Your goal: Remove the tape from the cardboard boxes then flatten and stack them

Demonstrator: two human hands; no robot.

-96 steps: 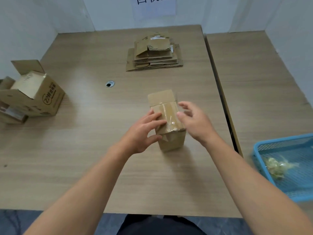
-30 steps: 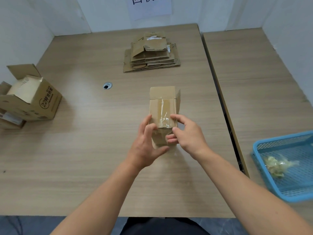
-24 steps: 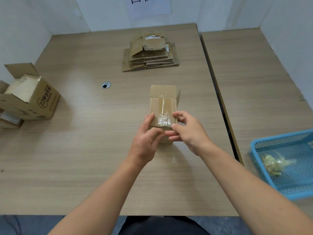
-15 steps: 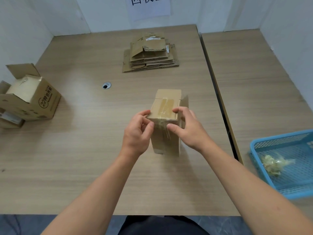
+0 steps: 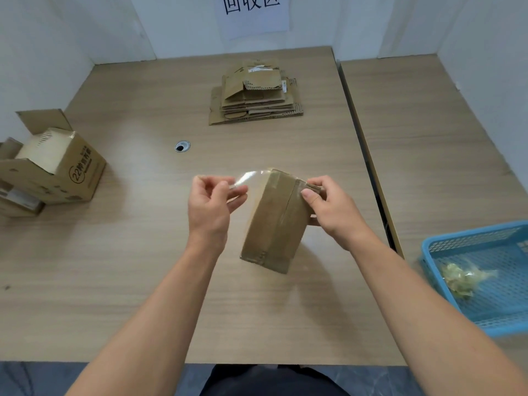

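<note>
- A strip of grey floor [image 5: 25, 378] shows at the bottom, below the near edge of the table [image 5: 114, 281], whose top is pale wood-grain laminate.
- Both bare forearms reach over that edge to the middle of the table.
- The small cardboard box [image 5: 274, 224] is between the hands at mid-table. It is tilted, with its lower end toward the person; I cannot tell whether that end touches the table.
- The right hand [image 5: 333, 208] grips the box's upper right corner, thumb on the top face and fingers curled behind.
- The left hand [image 5: 211, 204], just left of the box, pinches the free end of the clear tape [image 5: 248, 177]. The tape arcs from the fingers to the box's far edge, where it is still stuck.
- A blue mesh basket [image 5: 491, 315] stands on the near part of a second table [image 5: 428, 138] that butts against the first on the right. A crumpled wad of tape [image 5: 463, 278] lies in it.
- At the left edge an open printed carton [image 5: 57, 170] rests against another box [image 5: 17, 202].
- A round cable grommet [image 5: 182, 146] is set in the tabletop beyond the hands.
- The stack of flattened cardboard [image 5: 254, 95] lies near the far edge.
- White walls [image 5: 71, 30] close in the tables, and a paper sign [image 5: 254, 12] hangs on the back one.
</note>
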